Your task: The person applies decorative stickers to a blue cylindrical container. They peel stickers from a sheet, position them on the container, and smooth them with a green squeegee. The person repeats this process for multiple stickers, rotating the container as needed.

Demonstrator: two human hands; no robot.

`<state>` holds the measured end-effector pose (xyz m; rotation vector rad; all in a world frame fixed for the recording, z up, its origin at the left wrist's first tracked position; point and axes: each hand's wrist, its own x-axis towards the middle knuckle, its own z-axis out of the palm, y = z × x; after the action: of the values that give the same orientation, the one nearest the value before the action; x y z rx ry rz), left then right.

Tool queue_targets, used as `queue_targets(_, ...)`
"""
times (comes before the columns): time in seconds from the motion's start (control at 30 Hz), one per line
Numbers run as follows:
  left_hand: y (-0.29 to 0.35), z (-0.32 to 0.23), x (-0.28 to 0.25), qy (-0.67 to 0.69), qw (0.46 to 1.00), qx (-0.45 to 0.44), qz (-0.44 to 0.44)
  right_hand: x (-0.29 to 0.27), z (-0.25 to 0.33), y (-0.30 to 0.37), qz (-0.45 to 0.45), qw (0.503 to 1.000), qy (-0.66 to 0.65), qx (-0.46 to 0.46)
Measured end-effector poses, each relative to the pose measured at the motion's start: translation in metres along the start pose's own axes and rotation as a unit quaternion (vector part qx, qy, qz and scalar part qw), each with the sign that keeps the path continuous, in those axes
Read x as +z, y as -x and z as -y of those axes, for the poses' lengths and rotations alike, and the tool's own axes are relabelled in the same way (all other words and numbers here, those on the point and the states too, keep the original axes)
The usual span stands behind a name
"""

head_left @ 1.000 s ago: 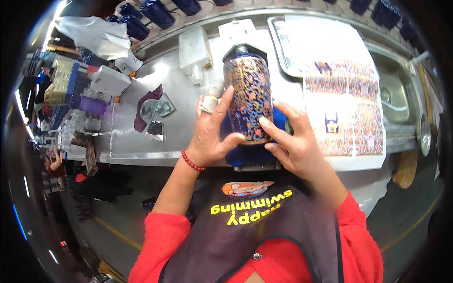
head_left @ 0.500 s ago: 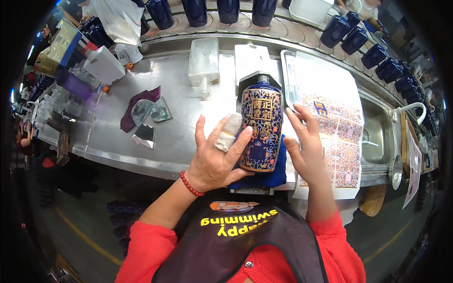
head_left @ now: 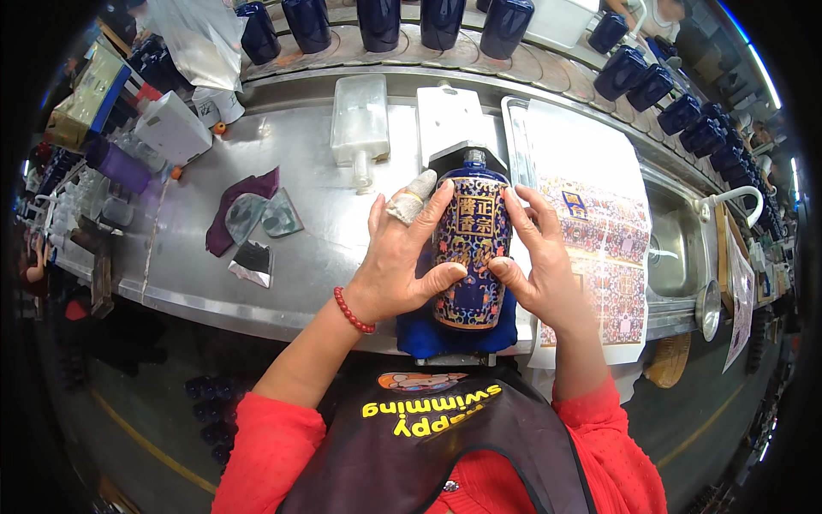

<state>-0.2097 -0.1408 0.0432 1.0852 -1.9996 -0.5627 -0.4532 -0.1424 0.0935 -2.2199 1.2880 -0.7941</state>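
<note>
A dark blue bottle [head_left: 469, 295] with a colourful floral decal and gold characters lies in front of me, neck pointing away. My left hand [head_left: 398, 248] holds its left side, fingertips along the upper edge and thumb on the decal. Grey wrapping covers one left finger, and a red bead bracelet circles that wrist. From the other side my right hand [head_left: 544, 257] grips the bottle, its fingers near the shoulder and thumb on the decal. Beneath the bottle is a blue cloth [head_left: 419, 337]. A dark angled support [head_left: 443, 159] stands behind its neck.
Printed decal sheets [head_left: 612, 283] lie right, on a tray [head_left: 516, 111], beside a sink [head_left: 672, 257]. A clear bottle-shaped block [head_left: 360, 120] and white block [head_left: 449, 116] stand behind. Purple cloth [head_left: 224, 210] with scraps lies left. Blue bottles [head_left: 377, 26] line the far conveyor [head_left: 342, 60].
My right hand has closed in from the right onto the bottle. My left thumb has moved up from the bottle's lower edge onto the decal. The whole view has shifted slightly.
</note>
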Motion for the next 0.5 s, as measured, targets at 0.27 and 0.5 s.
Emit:
queue_targets(0.27, -0.001, 0.002, -0.003, 0.004, 1.0, 0.013, 0.01, -0.004, -0.002, 0.001, 0.014, 1.0, -0.008, -0.01)
queue_targets(0.5, -0.001, 0.006, -0.01, -0.033, 0.997, 0.037, 0.057, -0.012, -0.005, 0.003, 0.069, 0.997, -0.026, -0.011)
